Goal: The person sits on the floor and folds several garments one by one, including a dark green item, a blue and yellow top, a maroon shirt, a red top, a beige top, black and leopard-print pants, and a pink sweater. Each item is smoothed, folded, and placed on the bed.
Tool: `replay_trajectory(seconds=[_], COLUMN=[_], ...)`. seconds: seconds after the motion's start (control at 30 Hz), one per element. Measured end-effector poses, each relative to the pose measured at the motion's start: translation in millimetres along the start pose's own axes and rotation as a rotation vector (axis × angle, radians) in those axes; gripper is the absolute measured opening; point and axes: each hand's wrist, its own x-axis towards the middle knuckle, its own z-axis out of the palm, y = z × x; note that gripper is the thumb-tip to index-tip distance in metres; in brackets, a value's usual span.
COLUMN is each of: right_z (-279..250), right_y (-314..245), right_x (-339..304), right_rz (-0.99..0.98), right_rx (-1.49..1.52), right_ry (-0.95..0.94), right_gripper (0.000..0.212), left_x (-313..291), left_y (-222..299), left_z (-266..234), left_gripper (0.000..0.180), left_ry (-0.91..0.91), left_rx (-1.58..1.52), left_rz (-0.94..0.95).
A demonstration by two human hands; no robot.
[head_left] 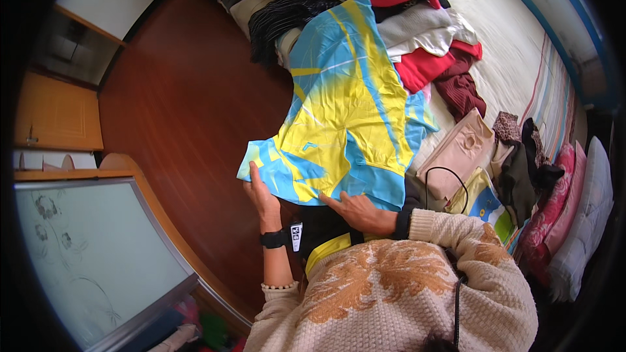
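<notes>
Shirt, blue-and-yellow (349,101) | extends far from both hands, long axis near-far, far end on clothes pile (417,29) | left hand (263,199): pinching near-left corner | right hand (358,212): touching near edge, index extended, pinch cannot be told

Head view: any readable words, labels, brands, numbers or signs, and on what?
White label beside the black left wristband: black markings, too small to read.
Blue-and-yellow garment: small blue mark on its yellow part, too small to make out.
No other text readable.
</notes>
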Motion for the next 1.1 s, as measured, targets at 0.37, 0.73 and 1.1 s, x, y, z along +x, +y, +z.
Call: replay_trajectory(seconds=[0.37, 0.73, 1.1], right_z=[-66, -81, -138], right_y=[83, 287, 255], right_x=[-54, -43, -74], right_rz=[0.077, 0.693, 0.707], right_rx=[0.671, 0.637, 0.844], right_ry=[0.445, 0.678, 0.775], right_gripper=[0.024, 0.046, 0.028], left_x=[-49, -13, -15], left_y=[-50, -61, -71], left_z=[47, 13, -2], left_gripper=[0.059, 0.024, 0.02], left_ry=[-1.045, -0.285, -0.446], left_rx=[0.791, 0.861, 0.507], left_rz=[-0.182, 0.169, -0.106])
